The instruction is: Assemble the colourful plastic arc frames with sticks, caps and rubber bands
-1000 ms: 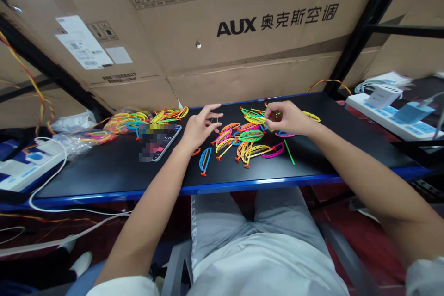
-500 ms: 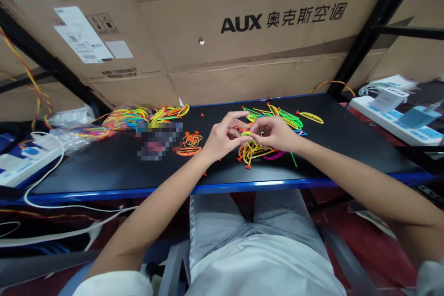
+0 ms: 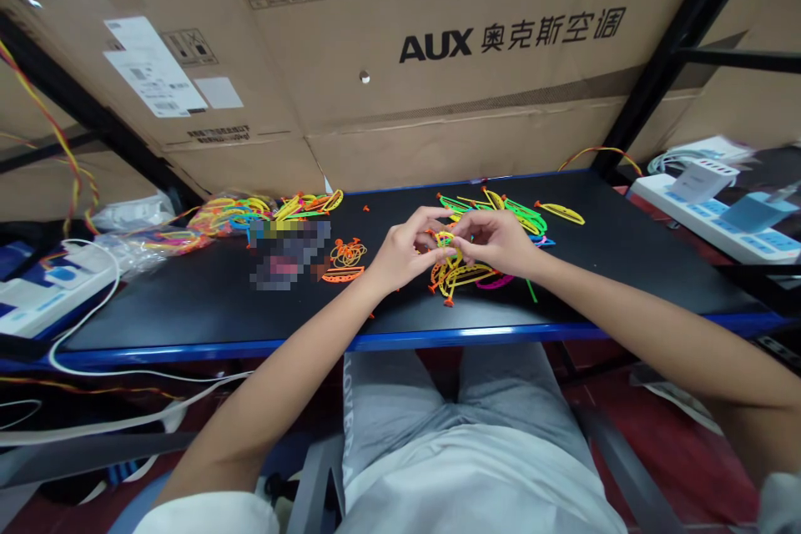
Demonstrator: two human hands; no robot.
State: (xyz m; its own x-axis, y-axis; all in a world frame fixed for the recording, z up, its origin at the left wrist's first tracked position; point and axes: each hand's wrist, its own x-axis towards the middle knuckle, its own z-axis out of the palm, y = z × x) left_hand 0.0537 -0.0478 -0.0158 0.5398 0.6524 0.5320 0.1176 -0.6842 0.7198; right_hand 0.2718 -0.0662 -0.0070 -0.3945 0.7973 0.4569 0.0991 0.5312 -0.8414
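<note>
Beside the orange plastic loops (image 3: pixel 346 254), the left hand (image 3: pixel 404 250) and right hand (image 3: pixel 494 244) curl half-closed, their fingertips apparently pinching a small yellow plastic piece (image 3: pixel 445 239) above the neon plastic heap (image 3: pixel 460 275); 2 steady, close pinches should suit it.

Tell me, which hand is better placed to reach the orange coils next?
Probably the left hand: the orange coils lie just beside it on the black tabletop, while the right hand sits farther away, on the left hand's far side.
</note>
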